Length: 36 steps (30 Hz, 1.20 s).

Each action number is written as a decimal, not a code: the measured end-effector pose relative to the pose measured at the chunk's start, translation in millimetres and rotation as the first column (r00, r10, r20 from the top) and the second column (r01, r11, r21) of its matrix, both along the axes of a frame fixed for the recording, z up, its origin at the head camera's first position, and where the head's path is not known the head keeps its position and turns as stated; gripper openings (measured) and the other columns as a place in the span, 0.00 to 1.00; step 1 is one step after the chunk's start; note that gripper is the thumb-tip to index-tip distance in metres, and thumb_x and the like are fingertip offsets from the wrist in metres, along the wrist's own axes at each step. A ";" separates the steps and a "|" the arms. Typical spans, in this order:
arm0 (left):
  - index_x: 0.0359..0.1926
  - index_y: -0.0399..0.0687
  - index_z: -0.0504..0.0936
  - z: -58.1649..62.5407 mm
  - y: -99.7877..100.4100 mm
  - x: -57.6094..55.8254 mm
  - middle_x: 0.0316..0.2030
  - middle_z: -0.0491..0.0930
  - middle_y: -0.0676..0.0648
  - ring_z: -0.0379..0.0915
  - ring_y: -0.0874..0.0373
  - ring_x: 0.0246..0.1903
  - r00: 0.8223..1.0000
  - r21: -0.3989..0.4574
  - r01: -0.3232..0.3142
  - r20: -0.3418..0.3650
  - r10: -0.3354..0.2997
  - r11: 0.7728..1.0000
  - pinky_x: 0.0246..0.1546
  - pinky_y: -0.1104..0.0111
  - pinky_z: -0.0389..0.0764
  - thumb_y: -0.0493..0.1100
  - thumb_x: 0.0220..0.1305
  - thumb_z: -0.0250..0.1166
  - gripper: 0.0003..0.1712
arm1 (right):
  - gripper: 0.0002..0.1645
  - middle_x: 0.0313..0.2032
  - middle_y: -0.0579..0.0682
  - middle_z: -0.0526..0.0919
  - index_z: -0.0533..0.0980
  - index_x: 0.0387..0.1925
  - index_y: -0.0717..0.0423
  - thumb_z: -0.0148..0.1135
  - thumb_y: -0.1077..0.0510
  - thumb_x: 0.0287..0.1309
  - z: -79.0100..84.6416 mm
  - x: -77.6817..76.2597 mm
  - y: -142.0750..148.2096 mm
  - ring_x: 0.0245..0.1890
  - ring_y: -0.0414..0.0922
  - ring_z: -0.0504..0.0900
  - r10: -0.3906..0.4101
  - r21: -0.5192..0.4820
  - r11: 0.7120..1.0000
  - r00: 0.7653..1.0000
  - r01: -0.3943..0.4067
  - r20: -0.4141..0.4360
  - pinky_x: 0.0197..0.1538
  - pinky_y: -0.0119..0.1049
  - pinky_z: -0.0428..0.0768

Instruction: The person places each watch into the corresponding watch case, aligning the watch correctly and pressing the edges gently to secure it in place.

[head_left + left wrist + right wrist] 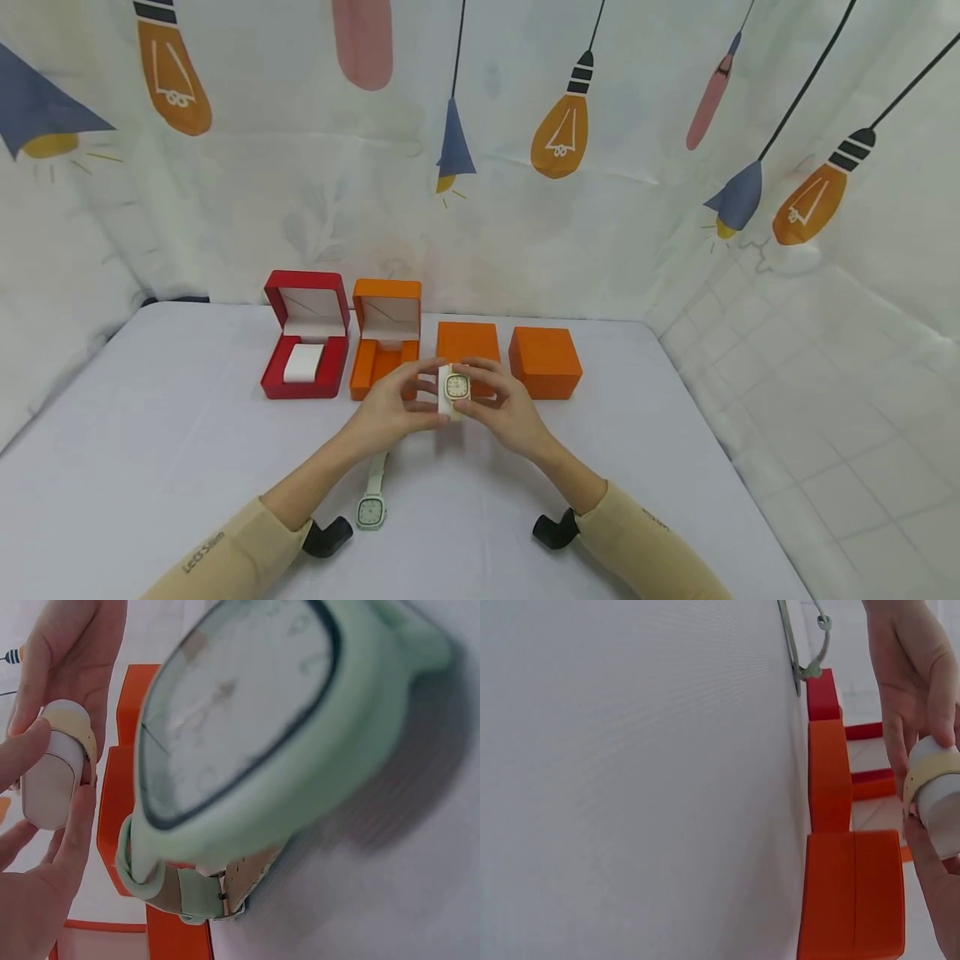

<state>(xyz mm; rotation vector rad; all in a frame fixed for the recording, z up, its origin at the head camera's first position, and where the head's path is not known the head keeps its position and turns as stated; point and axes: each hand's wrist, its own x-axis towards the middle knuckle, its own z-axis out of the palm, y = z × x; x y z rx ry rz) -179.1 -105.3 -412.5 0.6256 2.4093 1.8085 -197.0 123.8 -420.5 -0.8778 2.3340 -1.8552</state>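
Observation:
Both hands hold a white watch cushion [49, 791] above the table, in front of the boxes. Around it runs the strap of a cream watch [457, 386], whose squarish dial faces the head camera. My left hand [386, 407] grips the cushion from the left with thumb and fingers. From the right, my right hand [512, 412] pinches the watch and cushion at top and bottom. A mint-green watch [371, 510] lies on the table below the left forearm. It looms large in the left wrist view, its strap curving up off the cloth.
Along the back stand a red box [272, 371] with raised lid and white cushion, and an orange box [363, 367] with raised lid. Beside them are two closed orange boxes [467, 337] [546, 362]. A white cloth covers the table [172, 433]; a patterned curtain hangs behind.

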 end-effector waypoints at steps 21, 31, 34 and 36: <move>0.71 0.46 0.72 3.7 -3.9 -2.5 0.62 0.75 0.44 0.78 0.43 0.54 0.996 -0.113 -0.021 -0.089 0.011 0.993 0.47 0.62 0.85 0.38 0.53 0.81 0.45 | 0.31 0.67 0.61 0.71 0.73 0.67 0.66 0.68 0.71 0.62 29.3 17.8 -4.5 0.65 0.56 0.72 0.029 -0.002 1.000 0.999 -0.029 -0.028 0.57 0.45 0.82; 0.72 0.48 0.72 2.1 -13.0 -5.7 0.62 0.75 0.45 0.78 0.46 0.54 0.998 -0.107 -0.023 -0.056 0.017 0.994 0.50 0.57 0.84 0.40 0.53 0.82 0.45 | 0.33 0.68 0.60 0.71 0.70 0.68 0.66 0.68 0.70 0.63 29.8 15.9 -1.3 0.67 0.60 0.72 0.068 0.015 0.998 0.998 -0.068 0.017 0.57 0.39 0.81; 0.72 0.49 0.71 2.4 -17.6 -6.7 0.61 0.75 0.46 0.77 0.46 0.54 0.999 -0.123 -0.033 -0.042 0.028 0.992 0.50 0.59 0.84 0.42 0.53 0.82 0.46 | 0.32 0.67 0.60 0.72 0.70 0.68 0.66 0.67 0.70 0.64 29.1 15.0 0.5 0.67 0.61 0.71 0.064 0.030 0.997 0.997 -0.065 0.034 0.56 0.38 0.82; 0.72 0.49 0.71 2.9 -20.5 -7.7 0.60 0.76 0.46 0.77 0.46 0.54 0.999 -0.137 -0.042 -0.034 0.037 0.990 0.50 0.59 0.85 0.44 0.53 0.82 0.47 | 0.31 0.66 0.62 0.73 0.70 0.68 0.67 0.67 0.70 0.65 28.8 14.5 2.0 0.67 0.62 0.70 0.069 0.032 0.997 0.997 -0.071 0.039 0.55 0.37 0.82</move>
